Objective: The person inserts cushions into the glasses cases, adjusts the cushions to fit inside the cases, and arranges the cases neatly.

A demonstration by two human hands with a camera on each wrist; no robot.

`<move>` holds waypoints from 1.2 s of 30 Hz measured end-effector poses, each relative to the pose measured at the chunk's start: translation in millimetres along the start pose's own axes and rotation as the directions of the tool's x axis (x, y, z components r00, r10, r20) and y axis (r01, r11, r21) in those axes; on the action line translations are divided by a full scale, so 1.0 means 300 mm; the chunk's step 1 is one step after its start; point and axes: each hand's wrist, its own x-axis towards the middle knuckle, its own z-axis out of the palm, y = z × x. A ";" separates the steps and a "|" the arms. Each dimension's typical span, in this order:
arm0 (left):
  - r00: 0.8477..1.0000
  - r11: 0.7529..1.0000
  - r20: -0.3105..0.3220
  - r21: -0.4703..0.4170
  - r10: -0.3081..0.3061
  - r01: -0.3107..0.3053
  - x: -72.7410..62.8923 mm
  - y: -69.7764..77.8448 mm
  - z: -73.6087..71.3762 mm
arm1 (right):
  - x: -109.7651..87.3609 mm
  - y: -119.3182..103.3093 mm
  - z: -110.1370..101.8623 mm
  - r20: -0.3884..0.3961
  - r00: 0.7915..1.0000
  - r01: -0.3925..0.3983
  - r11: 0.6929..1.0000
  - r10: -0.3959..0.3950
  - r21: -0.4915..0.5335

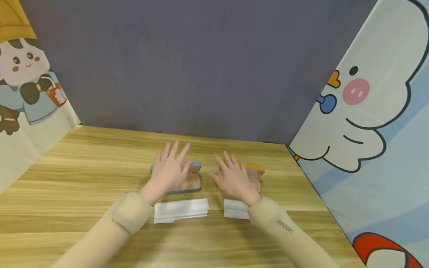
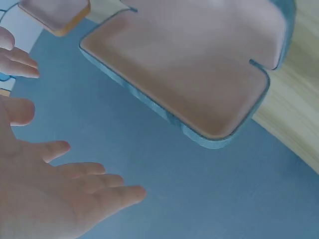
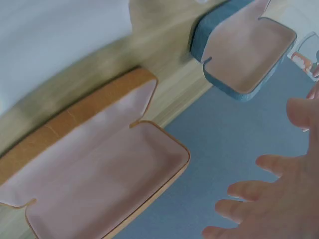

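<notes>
My left hand [image 1: 167, 172] is held over a blue glasses case [image 1: 191, 183], its fingers straight and spread. That case stands with its lid up, and its pale pink lining [image 2: 174, 74] shows nothing inside in the left wrist view. On the right, my right hand [image 1: 234, 179], fingers also spread, is over an orange glasses case [image 1: 255, 168] with a raised lid. The right wrist view shows the orange case's bare pink interior [image 3: 114, 174]. Neither hand grips anything. In the head view, the hands hide part of both cases.
A folded white cloth [image 1: 181, 210] lies in front of the blue case. Another white cloth [image 1: 235, 209] lies before the orange one, partly covered by my right wrist. The wooden table [image 1: 83, 178] meets a grey wall panel [image 1: 187, 74] behind, with cartoon-printed sheets [image 1: 378, 111] at the sides.
</notes>
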 end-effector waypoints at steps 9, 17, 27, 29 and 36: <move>0.988 0.991 -0.094 0.058 0.123 -0.118 -0.153 -0.028 0.033 | -0.076 -0.020 0.043 -0.012 0.995 0.100 0.994 -0.100 0.036; 0.981 0.990 -0.135 0.008 0.142 -0.142 -0.265 -0.058 0.056 | -0.110 -0.046 0.081 0.005 0.990 0.139 0.989 -0.139 0.050; 0.990 0.995 -0.095 0.011 0.100 -0.099 -0.356 -0.098 0.110 | -0.126 -0.042 0.129 0.064 0.984 0.163 0.985 -0.166 0.056; 0.992 0.995 -0.079 0.017 0.097 -0.096 -0.364 -0.104 0.118 | -0.128 -0.040 0.140 0.076 0.980 0.178 0.983 -0.181 0.046; 0.998 0.998 -0.007 0.015 0.060 -0.059 -0.378 -0.123 0.132 | -0.134 -0.044 0.179 0.135 0.967 0.211 0.976 -0.217 0.056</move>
